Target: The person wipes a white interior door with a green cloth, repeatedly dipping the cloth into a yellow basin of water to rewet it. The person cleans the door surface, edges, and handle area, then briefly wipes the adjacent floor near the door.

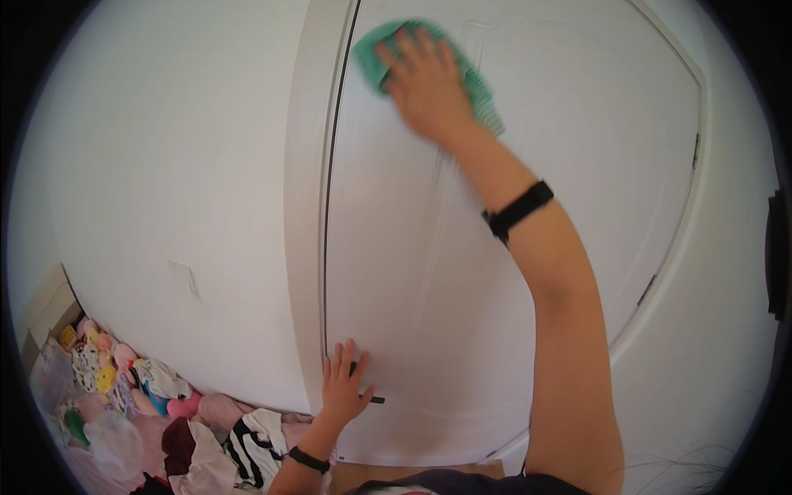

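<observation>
A white panelled door (396,266) stands shut in its frame before me. High on its left side, my right hand (427,83) presses a green cloth (374,59) flat against the surface, fingers spread over it. Part of the cloth hangs out below the wrist. Lower down, my left hand (346,383) rests with fingers apart near the door's left edge, by the black door handle (377,400). The palm hides part of the handle, so I cannot tell whether it touches it. Nothing shows in that hand.
At lower left is a bed (145,436) with pink bedding, piled with clothes and plush toys (105,377). A wall switch plate (184,279) is on the white wall. Hinges (697,150) line the door's right edge. A dark object (778,253) juts in at far right.
</observation>
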`<action>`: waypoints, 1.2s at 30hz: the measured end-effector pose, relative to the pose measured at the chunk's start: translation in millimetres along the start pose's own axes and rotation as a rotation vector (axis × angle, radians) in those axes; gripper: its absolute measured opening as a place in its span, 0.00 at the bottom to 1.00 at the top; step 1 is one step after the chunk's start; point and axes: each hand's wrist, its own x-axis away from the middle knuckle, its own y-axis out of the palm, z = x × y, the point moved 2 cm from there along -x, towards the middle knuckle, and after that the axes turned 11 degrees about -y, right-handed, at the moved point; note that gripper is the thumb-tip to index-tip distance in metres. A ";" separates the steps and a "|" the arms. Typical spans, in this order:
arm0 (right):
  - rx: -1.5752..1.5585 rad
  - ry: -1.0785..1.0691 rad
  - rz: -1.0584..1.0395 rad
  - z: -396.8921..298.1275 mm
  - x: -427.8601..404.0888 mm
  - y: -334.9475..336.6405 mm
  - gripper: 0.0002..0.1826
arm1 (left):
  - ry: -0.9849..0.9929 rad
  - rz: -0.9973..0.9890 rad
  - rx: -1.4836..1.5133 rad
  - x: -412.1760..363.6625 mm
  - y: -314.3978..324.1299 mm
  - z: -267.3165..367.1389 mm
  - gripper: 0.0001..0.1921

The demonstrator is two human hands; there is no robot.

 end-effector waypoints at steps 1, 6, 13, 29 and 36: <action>-0.141 -0.085 -0.006 -29.2 16.3 -5.9 0.28 | 0.012 0.017 0.002 1.0 0.7 -0.1 0.41; -0.558 -0.522 -0.128 -92.2 66.0 -22.3 0.28 | 0.004 -0.052 -0.021 5.0 -4.6 -4.8 0.38; -0.182 -0.014 0.158 4.8 -79.4 45.2 0.31 | 0.007 -0.104 0.075 1.0 -15.7 -14.7 0.33; -0.469 -0.020 -0.067 -212.1 67.8 26.4 0.33 | -0.168 -0.052 0.287 38.8 -9.0 -57.4 0.11; -0.835 -0.769 -0.533 -347.3 214.9 -33.7 0.28 | -0.259 -0.226 0.308 70.4 -18.5 -59.4 0.11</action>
